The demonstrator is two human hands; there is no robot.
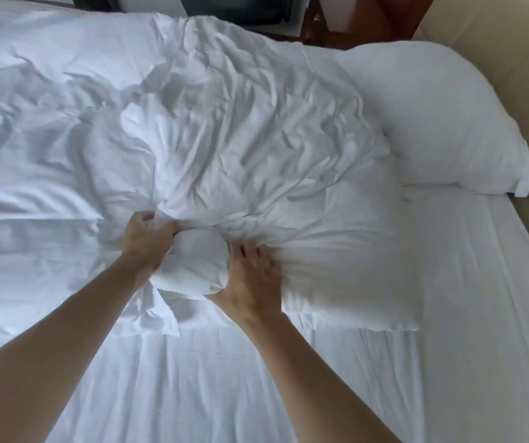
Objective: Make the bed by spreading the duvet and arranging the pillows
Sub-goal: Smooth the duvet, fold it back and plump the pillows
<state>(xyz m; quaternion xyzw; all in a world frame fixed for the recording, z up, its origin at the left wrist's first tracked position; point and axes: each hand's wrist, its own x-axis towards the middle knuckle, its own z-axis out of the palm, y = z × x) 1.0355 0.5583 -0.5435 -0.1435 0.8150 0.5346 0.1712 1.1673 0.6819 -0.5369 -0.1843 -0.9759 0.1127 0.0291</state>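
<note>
Head view: left hand and right hand both clench a bunched white pillow mid-bed. A second pillow lies far right against the headboard, crumpled duvet left.

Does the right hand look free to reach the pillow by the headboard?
Probably not yet: the right hand is gripping the bunched duvet, though nothing blocks the way to the pillow.

White duvet lying crumpled mid-bed, bunched at 6 o'clock; plump white pillow sitting at 2 o'clock.
</note>
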